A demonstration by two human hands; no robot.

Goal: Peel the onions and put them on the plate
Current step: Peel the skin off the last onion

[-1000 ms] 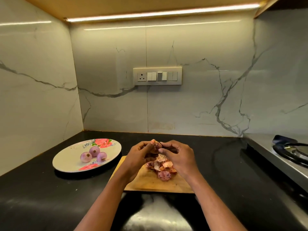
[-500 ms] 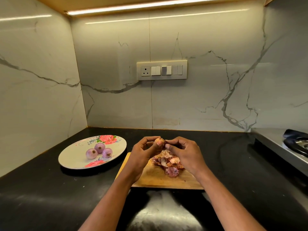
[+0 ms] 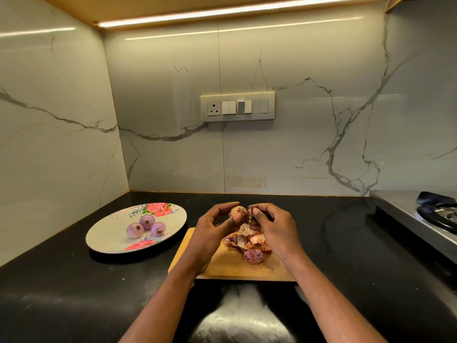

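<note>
My left hand [image 3: 212,227] holds a small onion [image 3: 238,211] between thumb and fingers above the wooden cutting board [image 3: 230,267]. My right hand [image 3: 270,224] pinches a flap of the onion's skin at its right side. A heap of pink and tan onion skins [image 3: 249,245] lies on the board under my hands. Three peeled purple onions [image 3: 146,226] sit together on the white flowered plate [image 3: 108,233], left of the board.
The black counter [image 3: 74,293] runs into a marble corner. A steel gas stove [image 3: 432,219] stands at the right edge. A switch panel [image 3: 237,107] is on the back wall.
My hands stay over the board with the onion between them; the right fingers have shifted on the skin. The camera has tilted slightly.
</note>
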